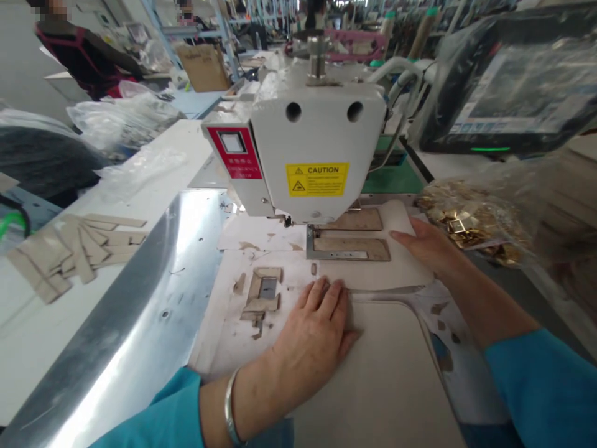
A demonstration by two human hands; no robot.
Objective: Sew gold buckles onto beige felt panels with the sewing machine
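Note:
Under the head of a white sewing machine point(321, 143) lies a beige flat panel point(373, 274), with a metal clamp frame point(345, 255) and brown strips over it. My right hand point(424, 246) grips the panel's right edge, thumb on top and the other fingers hidden beneath. My left hand point(312, 330) rests palm down, fingers stretched out, at the panel's near left edge. Its side also touches a larger beige piece point(392, 367) lying nearer to me. Left of my fingertips, brown strips form a small frame point(261, 289) on the white work surface.
Cut beige strips point(79, 249) lie on the white table at left, beyond a shiny metal plate point(140, 298). A bag of gold-coloured metal parts point(466, 218) sits at right below a plastic-wrapped screen point(513, 87). Another person point(84, 50) is at the far left.

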